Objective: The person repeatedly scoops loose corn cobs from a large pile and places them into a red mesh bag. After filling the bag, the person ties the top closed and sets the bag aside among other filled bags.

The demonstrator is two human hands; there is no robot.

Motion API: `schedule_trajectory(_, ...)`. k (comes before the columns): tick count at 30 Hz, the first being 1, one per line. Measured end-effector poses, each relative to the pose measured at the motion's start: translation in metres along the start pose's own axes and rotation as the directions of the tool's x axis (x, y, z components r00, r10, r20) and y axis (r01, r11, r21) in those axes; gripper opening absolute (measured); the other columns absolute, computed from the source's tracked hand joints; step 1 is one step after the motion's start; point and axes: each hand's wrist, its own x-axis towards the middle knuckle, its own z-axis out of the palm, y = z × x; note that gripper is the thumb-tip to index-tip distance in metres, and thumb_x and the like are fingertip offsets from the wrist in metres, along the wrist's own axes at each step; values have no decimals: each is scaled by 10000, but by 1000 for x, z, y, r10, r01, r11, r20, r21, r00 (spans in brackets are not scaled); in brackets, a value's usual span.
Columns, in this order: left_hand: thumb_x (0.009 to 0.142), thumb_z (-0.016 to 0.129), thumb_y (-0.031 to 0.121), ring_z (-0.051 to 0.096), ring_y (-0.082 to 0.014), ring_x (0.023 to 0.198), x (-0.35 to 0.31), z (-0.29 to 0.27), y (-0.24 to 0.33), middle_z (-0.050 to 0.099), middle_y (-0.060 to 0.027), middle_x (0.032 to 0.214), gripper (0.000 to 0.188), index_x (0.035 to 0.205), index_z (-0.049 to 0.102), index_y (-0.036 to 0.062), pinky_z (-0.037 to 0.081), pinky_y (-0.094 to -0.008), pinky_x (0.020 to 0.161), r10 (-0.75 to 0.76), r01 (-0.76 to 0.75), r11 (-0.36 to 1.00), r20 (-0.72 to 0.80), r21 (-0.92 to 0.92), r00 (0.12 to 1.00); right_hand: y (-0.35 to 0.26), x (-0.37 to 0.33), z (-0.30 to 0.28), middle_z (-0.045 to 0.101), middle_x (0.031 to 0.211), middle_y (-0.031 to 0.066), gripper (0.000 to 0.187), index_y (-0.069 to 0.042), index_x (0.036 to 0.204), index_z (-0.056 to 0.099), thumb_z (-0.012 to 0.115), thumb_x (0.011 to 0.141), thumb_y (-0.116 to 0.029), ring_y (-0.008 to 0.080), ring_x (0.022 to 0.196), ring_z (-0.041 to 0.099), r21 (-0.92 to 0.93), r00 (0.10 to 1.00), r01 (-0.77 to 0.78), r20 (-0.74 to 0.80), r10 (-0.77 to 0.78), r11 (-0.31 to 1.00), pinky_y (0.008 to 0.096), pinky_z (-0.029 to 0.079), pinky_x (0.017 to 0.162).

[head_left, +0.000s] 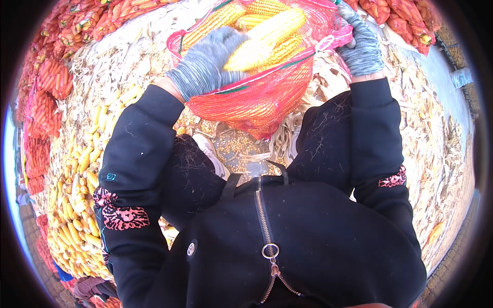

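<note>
A red mesh bag hangs open in front of me, with several yellow ears of corn inside its mouth. My left hand, in a grey knitted glove, reaches over the bag's near left rim. Its thumb and fingers close round the near end of a brightly lit ear of corn. At the bag's right side my right hand, gloved the same way, grips the gathered mesh rim; part of its fingers is hidden by the mesh. A pale tie shows on the rim beside it.
Loose husked corn is heaped on the left. Dry husks cover the ground around me, and loose kernels lie between my feet. Filled red mesh bags line the left and far edges, with more bags at the far right.
</note>
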Motion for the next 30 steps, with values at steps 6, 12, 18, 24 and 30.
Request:
schedule_trajectory(6, 890, 544, 396, 365, -398, 1268, -21, 16, -21, 342, -214, 1405, 541, 1382, 413, 213, 352, -462, 1014, -165, 141, 981, 186, 135, 969, 0, -10, 30, 652, 830, 128, 247, 65, 1058, 562, 517, 824, -1, 178, 645, 648, -87, 956, 146, -244, -163, 985, 299, 571, 593)
schedule_trajectory(12, 901, 510, 409, 330, -320, 1326, -15, 32, 27, 365, -191, 1399, 588, 1409, 346, 162, 258, -410, 1088, 35, -43, 920, 27, 390, 999, 27, -10, 43, 666, 933, 33, 347, 5, 1205, 555, 574, 876, -104, 40, 620, 554, -259, 993, -80, -110, 53, 962, 186, 494, 630)
schedule_trajectory(18, 790, 679, 429, 431, -352, 1215, -29, -21, -26, 510, -205, 1199, 717, 1331, 381, 65, 318, -400, 1042, -263, 248, 964, -459, -93, 849, 10, 2, -2, 672, 843, 24, 290, -5, 1151, 586, 575, 878, -101, 24, 427, 422, -197, 976, -16, -214, -27, 980, 160, 453, 500)
schedule_trajectory(24, 759, 684, 489, 628, -305, 888, -74, 5, -56, 608, -244, 1039, 766, 1260, 409, -20, 502, -401, 763, -886, 876, 447, 42, -183, 461, 14, -15, -14, 618, 1103, 76, 396, -20, 1271, 500, 547, 881, -76, 121, 932, 617, -716, 989, 112, 15, -145, 689, 262, 531, 790)
schedule_trajectory(30, 906, 523, 184, 624, -218, 765, -84, 18, -70, 623, -153, 916, 312, 1120, 560, -40, 509, -321, 673, -925, 829, 320, 39, -459, 378, 17, -26, -18, 613, 1075, 125, 360, 40, 1242, 480, 482, 900, -71, 176, 913, 637, -554, 994, -14, -101, -50, 832, 309, 574, 745)
